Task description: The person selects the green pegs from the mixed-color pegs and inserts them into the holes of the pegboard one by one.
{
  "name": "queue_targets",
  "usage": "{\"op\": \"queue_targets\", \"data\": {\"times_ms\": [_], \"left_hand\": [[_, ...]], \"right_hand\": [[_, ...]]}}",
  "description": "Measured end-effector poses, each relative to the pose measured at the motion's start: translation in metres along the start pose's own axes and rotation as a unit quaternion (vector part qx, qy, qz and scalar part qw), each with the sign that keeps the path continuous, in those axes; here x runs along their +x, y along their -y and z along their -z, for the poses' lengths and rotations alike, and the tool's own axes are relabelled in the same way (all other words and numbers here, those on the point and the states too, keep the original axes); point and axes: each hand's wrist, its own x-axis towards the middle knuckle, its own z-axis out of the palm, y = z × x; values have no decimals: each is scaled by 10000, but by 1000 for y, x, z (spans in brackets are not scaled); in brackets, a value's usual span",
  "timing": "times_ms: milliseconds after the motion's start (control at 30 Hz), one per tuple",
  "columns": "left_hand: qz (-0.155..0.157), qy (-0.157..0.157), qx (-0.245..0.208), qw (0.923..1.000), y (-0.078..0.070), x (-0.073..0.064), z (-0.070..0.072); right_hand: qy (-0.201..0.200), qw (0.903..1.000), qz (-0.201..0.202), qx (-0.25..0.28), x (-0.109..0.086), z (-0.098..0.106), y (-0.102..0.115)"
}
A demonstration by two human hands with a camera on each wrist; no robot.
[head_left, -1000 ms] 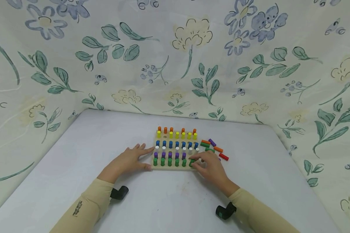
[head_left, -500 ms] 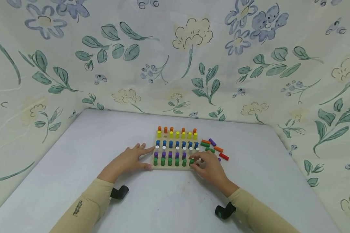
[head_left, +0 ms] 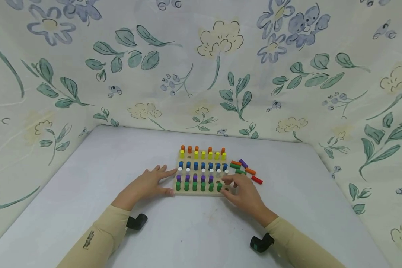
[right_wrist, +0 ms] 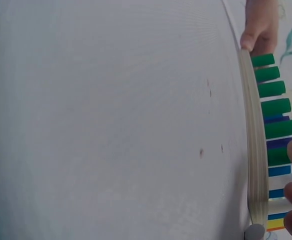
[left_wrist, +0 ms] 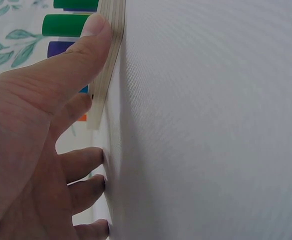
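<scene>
A wooden pegboard (head_left: 201, 193) holds rows of upright coloured pegs. The front row is green, with purple, white, blue, yellow and orange rows behind. My left hand (head_left: 146, 185) lies at the board's left side with fingers spread; its thumb (left_wrist: 97, 32) touches the edge beside a green peg (left_wrist: 63, 25). At the front right, my right hand (head_left: 242, 191) is loosely bent beside the last standing green peg (head_left: 219, 187). Its thumb overlaps that green peg (right_wrist: 278, 156) in the right wrist view, and the index finger is raised off it. Bare holes show near this hand.
Several loose pegs lie right of the board, among them a red peg (head_left: 257, 180), an orange peg (head_left: 250, 171) and a purple peg (head_left: 243, 163). A grey-white peg end (right_wrist: 254, 231) shows by the board's corner. A floral cloth (head_left: 187, 74) hangs behind the white table (head_left: 154, 238).
My right hand has shifted slightly right and its fingers have loosened from the last green peg, which stays upright in the board. The left hand has not moved.
</scene>
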Motion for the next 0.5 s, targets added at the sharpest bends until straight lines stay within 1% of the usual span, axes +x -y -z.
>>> {"op": "queue_targets", "data": {"times_ms": [333,500], "left_hand": [[-10,5,-25,10000,0,-1,0],[-6,-7,-12,10000,-1,0,-1]], "right_hand": [[4,10000,-34,64,-3,2,-3],[31,10000,-42,-64,-3,4,-4]]}}
